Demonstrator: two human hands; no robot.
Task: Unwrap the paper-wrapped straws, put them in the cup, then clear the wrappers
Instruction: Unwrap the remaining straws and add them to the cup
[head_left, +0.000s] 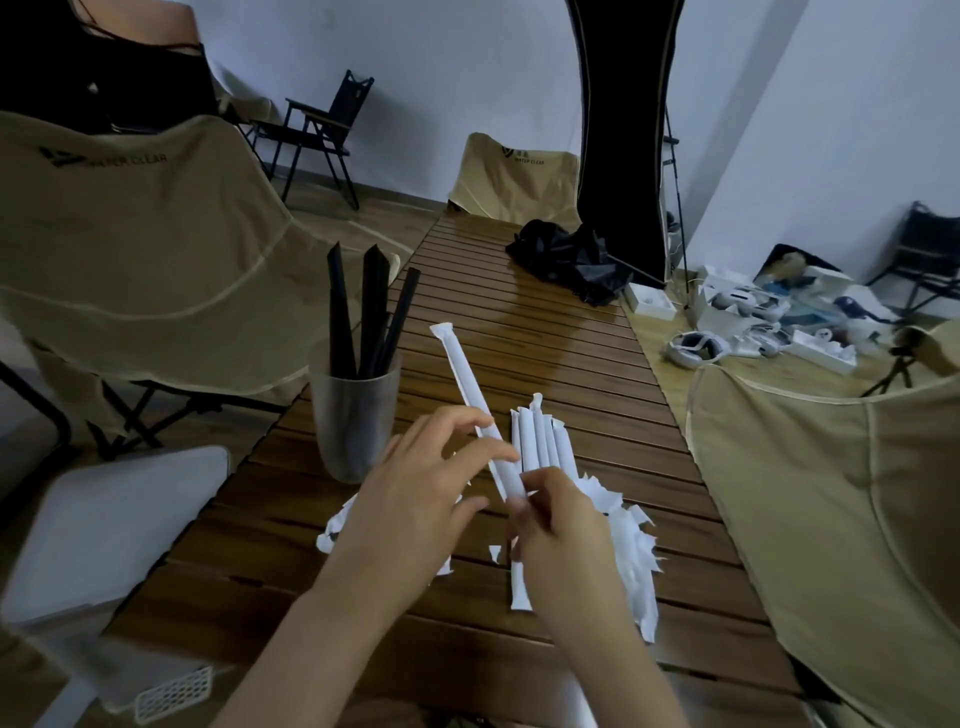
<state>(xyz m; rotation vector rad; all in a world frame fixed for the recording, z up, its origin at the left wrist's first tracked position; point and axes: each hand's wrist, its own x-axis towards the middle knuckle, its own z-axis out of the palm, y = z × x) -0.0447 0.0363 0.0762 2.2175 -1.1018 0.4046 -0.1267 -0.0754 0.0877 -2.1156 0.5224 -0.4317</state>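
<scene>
A slatted wooden bench (545, 322) ran away toward a white wall, tan folding chairs (156, 234) on either side. A wrapped straw (470, 389) slanted up off the bench, its lower part pinched by the left hand (415, 499) and its near end pinched by the right hand (561, 535); both sets of fingers were curled on it. More wrapped straws (540, 441) lay just beyond the right hand, torn wrappers (634, 561) scattered beneath. The frosted cup (353, 415), holding black straws (363, 312), stood near the bench's left edge; the far slats lay open up to a black bag (571, 260)
</scene>
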